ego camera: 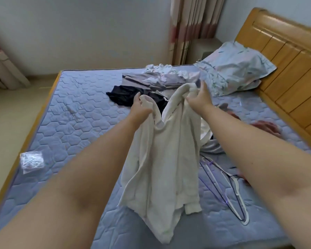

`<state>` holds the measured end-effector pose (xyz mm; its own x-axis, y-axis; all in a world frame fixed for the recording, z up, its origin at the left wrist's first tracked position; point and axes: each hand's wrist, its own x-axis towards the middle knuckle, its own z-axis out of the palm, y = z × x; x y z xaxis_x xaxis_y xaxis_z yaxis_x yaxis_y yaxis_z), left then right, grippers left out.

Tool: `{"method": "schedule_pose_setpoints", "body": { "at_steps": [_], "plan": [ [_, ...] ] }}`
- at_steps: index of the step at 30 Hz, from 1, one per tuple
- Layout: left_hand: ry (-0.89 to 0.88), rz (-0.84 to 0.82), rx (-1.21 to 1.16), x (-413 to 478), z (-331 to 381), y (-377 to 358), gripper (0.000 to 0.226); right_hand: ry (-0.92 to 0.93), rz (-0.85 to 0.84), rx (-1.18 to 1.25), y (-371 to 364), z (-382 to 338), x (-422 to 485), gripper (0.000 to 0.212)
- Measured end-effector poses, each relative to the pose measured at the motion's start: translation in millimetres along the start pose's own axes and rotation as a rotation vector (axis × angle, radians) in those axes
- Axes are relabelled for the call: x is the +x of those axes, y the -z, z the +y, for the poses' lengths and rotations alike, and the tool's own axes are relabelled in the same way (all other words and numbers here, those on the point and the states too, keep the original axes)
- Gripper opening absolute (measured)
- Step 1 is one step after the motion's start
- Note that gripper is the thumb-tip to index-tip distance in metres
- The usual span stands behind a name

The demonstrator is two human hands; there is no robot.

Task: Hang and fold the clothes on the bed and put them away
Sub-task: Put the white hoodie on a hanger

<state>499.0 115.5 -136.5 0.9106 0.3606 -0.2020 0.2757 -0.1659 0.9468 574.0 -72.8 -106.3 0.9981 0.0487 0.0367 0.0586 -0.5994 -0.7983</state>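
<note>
Cream-white cloth fills the middle of the frame: a pale garment (162, 159) is held up above the bed (75, 112), its lower end drooping to the blue quilted mattress at bottom centre. The left hand (139, 108) grips one upper edge and the right hand (198, 98) grips a bunch of fabric at the other, so the neck opening sags between them; the fingers (203, 86) of both are clenched on the cloth. Beyond the hands, toward the upper centre, a dark garment (126, 96) lies crumpled on the mattress, touching a grey garment (151, 80) with lighter pieces heaped behind it. A pale patterned pillow (235, 69) rests at the upper right against the wooden headboard (285, 60). Reddish cloth (266, 126) lies under the right forearm at the right edge. At the lower right several thin hangers (228, 186) lie flat on the mattress, overlapping one another. A small clear plastic bag (31, 162) sits near the bed's left edge. Striped curtains (192, 24) hang at the top centre.
</note>
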Motion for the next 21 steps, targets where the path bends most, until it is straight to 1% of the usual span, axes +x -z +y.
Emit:
{"method": "schedule_pose_setpoints", "body": {
  "at_steps": [1,3,5,8,11,14,17,19,20,21],
  "plan": [
    [0.027,-0.042,0.022,2,-18,-5,0.081,-0.027,-0.065,-0.003,-15,16,-6,0.069],
    [0.097,-0.079,0.059,4,-58,-15,0.085,-0.095,-0.186,-0.046,-44,56,-22,0.066],
    [0.175,-0.107,0.064,3,-99,-23,0.078,-0.172,-0.296,-0.091,-69,97,-41,0.064],
    [0.276,-0.164,0.100,-1,-158,-42,0.064,-0.302,-0.395,-0.137,-98,158,-70,0.050],
    [0.360,-0.220,0.158,-10,-215,-66,0.058,-0.483,-0.483,-0.182,-124,219,-98,0.049],
    [0.435,-0.291,0.259,-24,-278,-91,0.051,-0.646,-0.527,-0.171,-150,280,-129,0.044],
    [0.543,-0.388,0.334,-47,-336,-111,0.050,-0.749,-0.537,-0.177,-173,334,-162,0.044],
    [0.599,-0.440,0.349,-63,-369,-124,0.052,-0.809,-0.523,-0.128,-187,364,-179,0.034],
    [0.611,-0.465,0.355,-71,-382,-130,0.054,-0.858,-0.516,-0.069,-194,377,-186,0.023],
    [0.611,-0.489,0.367,-78,-395,-136,0.056,-0.897,-0.496,-0.005,-200,388,-192,0.020]
  ]
}}
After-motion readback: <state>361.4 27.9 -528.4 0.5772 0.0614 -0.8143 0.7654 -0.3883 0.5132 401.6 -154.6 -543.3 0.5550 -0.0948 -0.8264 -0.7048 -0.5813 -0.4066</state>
